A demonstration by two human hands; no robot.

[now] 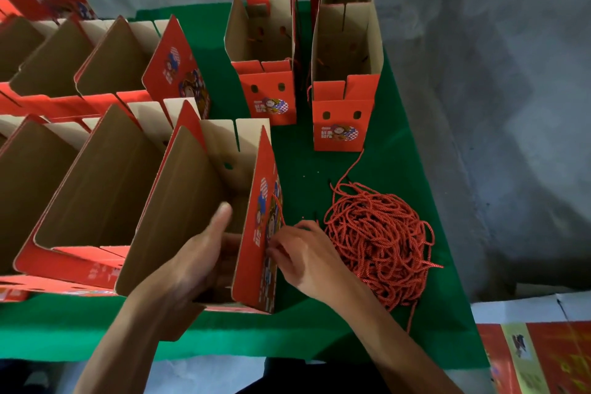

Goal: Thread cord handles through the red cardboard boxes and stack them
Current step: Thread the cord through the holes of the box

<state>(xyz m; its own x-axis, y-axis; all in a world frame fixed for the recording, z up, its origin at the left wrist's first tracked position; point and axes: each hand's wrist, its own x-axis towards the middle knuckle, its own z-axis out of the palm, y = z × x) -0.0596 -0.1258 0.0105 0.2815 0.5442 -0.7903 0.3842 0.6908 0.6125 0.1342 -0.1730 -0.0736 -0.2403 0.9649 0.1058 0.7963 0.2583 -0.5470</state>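
Observation:
An open red cardboard box point(204, 189) stands upright at the near edge of the green table point(403, 169). My left hand point(200, 253) reaches inside it, thumb up, fingers hidden behind the red side panel. My right hand point(307, 256) is outside that panel and pinches a red cord point(279, 205) against it. A tangled pile of red cords point(380, 240) lies just right of my right hand. Two boxes with cords threaded stand at the back: one point(268, 73) left, one point(345, 86) right.
Rows of open red boxes point(105, 73) fill the left half of the table, packed close together. Flat printed red sheets point(537, 358) lie on the floor at lower right. Grey concrete floor point(495, 105) surrounds the table.

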